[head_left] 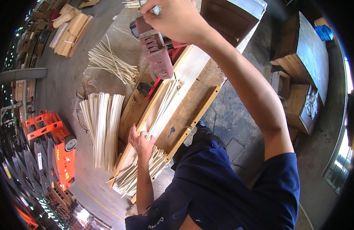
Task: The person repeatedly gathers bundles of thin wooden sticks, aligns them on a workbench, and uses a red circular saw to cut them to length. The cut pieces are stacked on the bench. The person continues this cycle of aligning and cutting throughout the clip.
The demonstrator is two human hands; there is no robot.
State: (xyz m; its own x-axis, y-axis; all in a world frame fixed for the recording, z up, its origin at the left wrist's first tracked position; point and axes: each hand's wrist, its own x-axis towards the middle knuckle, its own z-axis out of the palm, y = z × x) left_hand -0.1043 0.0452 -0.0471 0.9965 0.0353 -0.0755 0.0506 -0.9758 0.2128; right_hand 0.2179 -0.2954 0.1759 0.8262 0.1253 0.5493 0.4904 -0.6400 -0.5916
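My right hand (177, 19) is closed around the handle of a dusty red power saw (156, 53), which looks like a mitre saw, at the top of the view. Beneath the saw head, thin wooden sticks (164, 100) lie in a bundle on a pale board, along a wooden fence (161, 90). My left hand (141, 141) grips the near end of this bundle at the fence, fingers curled over it. A heap of loose sticks (148, 170) lies just below my left wrist. How the blade meets the sticks is too small to tell.
Left of the saw stand a neat bundle of long sticks (104, 126) and a looser pile (111, 61). An orange lift machine (62, 149) is at the far left. Wooden cabinets (307, 65) stand at right. A yellow wooden rail (205, 107) edges the bench near my body.
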